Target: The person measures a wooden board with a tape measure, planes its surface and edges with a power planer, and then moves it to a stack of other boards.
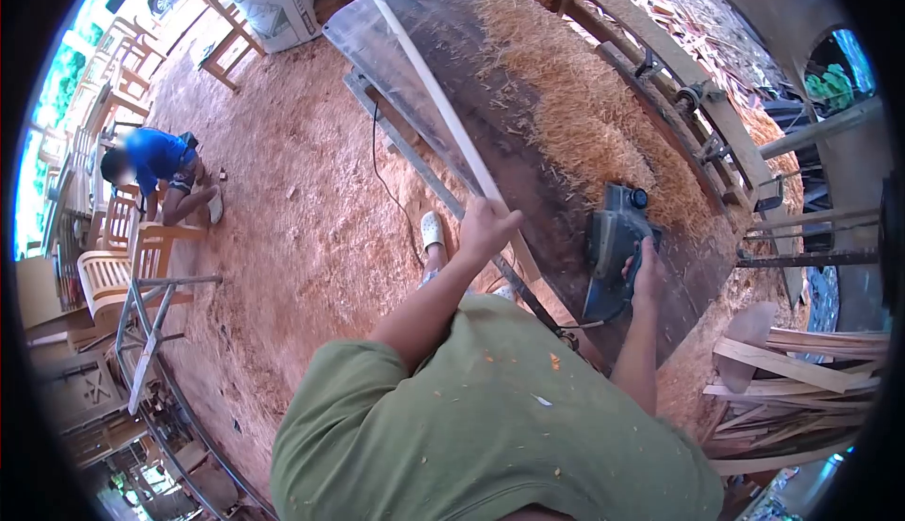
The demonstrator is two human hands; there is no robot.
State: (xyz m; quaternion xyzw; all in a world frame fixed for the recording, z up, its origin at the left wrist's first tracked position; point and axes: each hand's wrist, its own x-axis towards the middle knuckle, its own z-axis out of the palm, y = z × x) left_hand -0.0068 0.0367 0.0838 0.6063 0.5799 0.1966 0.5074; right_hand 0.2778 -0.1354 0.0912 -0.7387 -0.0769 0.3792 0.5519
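Observation:
My left hand (487,229) is closed around the near end of a long, pale wooden strip (429,82), which slants away across the dark workbench (452,12). To the right, my right hand (647,271) grips the handle of a dark electric hand planer (613,238) that rests on the bench. A cord (594,324) comes off the planer's near end. Curly wood shavings (589,97) lie heaped just beyond the planer and along the bench's far right side.
A person in a blue shirt (156,158) crouches at left beside wooden chairs (108,271). A metal frame (151,323) stands nearer. White sacks (273,2) sit at the back. Wood offcuts (792,389) are piled at right, and a cable (391,181) crosses the sawdust-covered floor (302,210).

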